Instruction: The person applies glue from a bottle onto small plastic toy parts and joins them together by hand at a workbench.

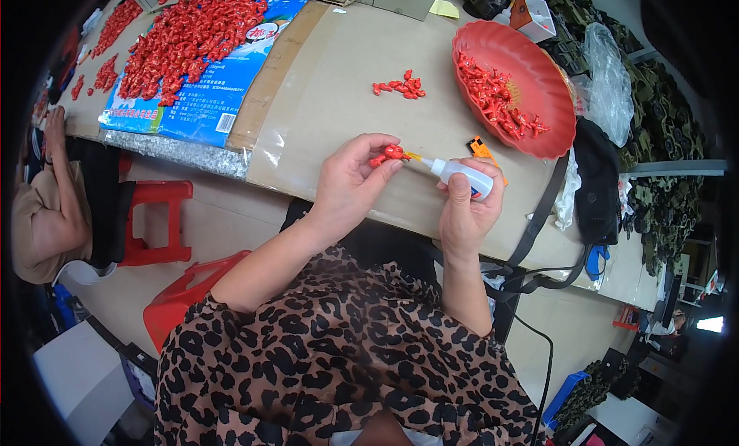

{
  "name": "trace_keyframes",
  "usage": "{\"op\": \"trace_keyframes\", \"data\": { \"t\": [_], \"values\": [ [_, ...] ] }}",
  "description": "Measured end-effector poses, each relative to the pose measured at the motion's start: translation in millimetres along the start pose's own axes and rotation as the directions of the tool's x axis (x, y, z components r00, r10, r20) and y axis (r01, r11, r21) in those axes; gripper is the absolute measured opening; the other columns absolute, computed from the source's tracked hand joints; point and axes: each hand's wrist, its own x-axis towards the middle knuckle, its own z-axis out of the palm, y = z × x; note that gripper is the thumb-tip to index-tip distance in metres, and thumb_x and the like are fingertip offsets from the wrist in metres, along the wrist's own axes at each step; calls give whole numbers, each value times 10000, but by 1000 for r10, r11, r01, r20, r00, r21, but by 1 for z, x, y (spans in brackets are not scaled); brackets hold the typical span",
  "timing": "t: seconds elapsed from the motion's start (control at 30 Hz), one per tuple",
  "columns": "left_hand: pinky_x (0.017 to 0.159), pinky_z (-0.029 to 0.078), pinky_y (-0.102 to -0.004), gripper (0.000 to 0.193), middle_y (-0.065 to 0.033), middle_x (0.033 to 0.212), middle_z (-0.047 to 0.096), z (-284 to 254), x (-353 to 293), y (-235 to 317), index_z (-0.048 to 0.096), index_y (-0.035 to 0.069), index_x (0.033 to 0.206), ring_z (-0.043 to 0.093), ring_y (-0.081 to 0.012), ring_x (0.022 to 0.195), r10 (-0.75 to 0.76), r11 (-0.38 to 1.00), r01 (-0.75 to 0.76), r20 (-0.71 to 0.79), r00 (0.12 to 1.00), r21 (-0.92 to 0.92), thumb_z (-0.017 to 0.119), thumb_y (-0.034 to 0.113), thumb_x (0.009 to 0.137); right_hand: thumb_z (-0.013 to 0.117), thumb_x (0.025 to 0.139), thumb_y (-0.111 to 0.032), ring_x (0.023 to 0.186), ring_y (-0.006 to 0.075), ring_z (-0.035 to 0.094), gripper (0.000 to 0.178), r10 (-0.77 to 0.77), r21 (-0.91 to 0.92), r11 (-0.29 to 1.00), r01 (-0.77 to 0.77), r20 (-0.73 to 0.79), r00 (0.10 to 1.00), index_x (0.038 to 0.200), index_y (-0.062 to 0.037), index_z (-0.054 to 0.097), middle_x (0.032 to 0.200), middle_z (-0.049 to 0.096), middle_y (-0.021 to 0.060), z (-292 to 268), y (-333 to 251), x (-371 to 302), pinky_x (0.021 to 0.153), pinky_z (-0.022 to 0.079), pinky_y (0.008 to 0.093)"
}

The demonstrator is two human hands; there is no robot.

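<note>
Between the thumb and fingers of my left hand (pixel 350 180) is a small glossy red figurine (pixel 391 155); its exact shape is partly covered by my fingertips. My right hand (pixel 471 207) is wrapped round a white squeeze glue bottle (pixel 468 178) tilted to the left. The bottle's thin yellowish nozzle (pixel 416 158) points at the figurine and meets or nearly meets it. Beyond my hands, a little group of red pieces (pixel 402 85) lies on the table. A red scalloped bowl (pixel 550 80) at the right holds many more red pieces (pixel 500 99).
Heaped red figurines (pixel 192 41) cover a blue printed sheet (pixel 192 122) at the far left. An orange-and-black small tool (pixel 480 149) lies beside my right hand. A black strap (pixel 539 223) and bag (pixel 596 184) hang at the right. Another person (pixel 50 207) sits at left near red stools (pixel 158 215).
</note>
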Motion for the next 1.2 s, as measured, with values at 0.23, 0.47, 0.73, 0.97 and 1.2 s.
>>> {"op": "trace_keyframes", "data": {
  "t": [0.23,0.47,0.73,0.97,1.2],
  "values": [
    [770,428,-205,233,-48,920,515,0,0,0,473,-32,1017,499,-89,858,8,1000,-8,1,1000,-10,524,-27,790,588,777,-93,667,97,480,223,7,-4,1000,-7,6,1000,900,1,428,857,445,70,-1,1,0,593,406,201],
    [767,432,-204,234,-51,920,516,0,0,0,471,-32,1018,504,-94,856,18,1000,-18,-6,1000,13,522,-30,790,588,777,-93,667,97,474,220,-2,2,1000,2,11,1000,901,-2,431,861,443,70,1,0,0,587,404,197],
    [763,446,-221,236,-56,911,520,0,0,-1,465,-35,1022,514,-102,848,10,1000,-10,-14,1000,-3,520,-23,793,586,777,-92,645,90,469,213,-8,-13,1000,8,-5,1000,890,0,431,837,445,64,0,0,1,573,397,196],
    [756,451,-226,244,-58,911,520,-1,1,1,458,-35,1033,519,-102,830,3,1000,-3,-15,1000,-14,518,-13,798,577,782,-103,676,130,489,220,6,-47,999,-5,25,1000,913,-1,432,879,454,81,-3,1,1,572,416,229],
    [736,449,-219,227,-60,925,517,2,2,5,452,-30,1015,520,-100,809,9,999,-10,-32,999,-38,519,-8,799,583,781,-101,624,84,468,198,22,-14,1000,-22,-31,999,879,-5,440,804,467,65,0,-1,2,555,390,189]
  ]
}}
